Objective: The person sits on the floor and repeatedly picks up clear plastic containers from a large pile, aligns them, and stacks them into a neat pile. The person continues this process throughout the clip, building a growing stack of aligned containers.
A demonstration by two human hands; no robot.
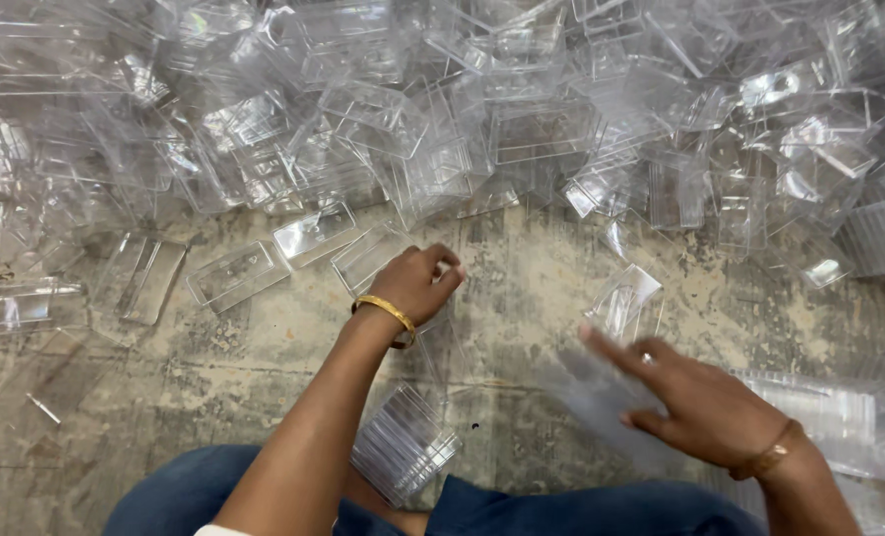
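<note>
A big heap of clear plastic trays covers the far half of the floor. My left hand, with a gold bangle on the wrist, reaches forward with its fingers closed on a clear tray at the near edge of the heap. My right hand is blurred, its fingers spread over a blurred clear tray; whether it grips the tray is unclear. Another clear tray stands tilted just beyond its fingertips. A neat stack of clear trays rests between my knees.
The floor is worn, stained concrete. Loose flat trays lie at the left. A long row of stacked trays runs along the right by my right wrist. My legs in blue jeans fill the bottom edge.
</note>
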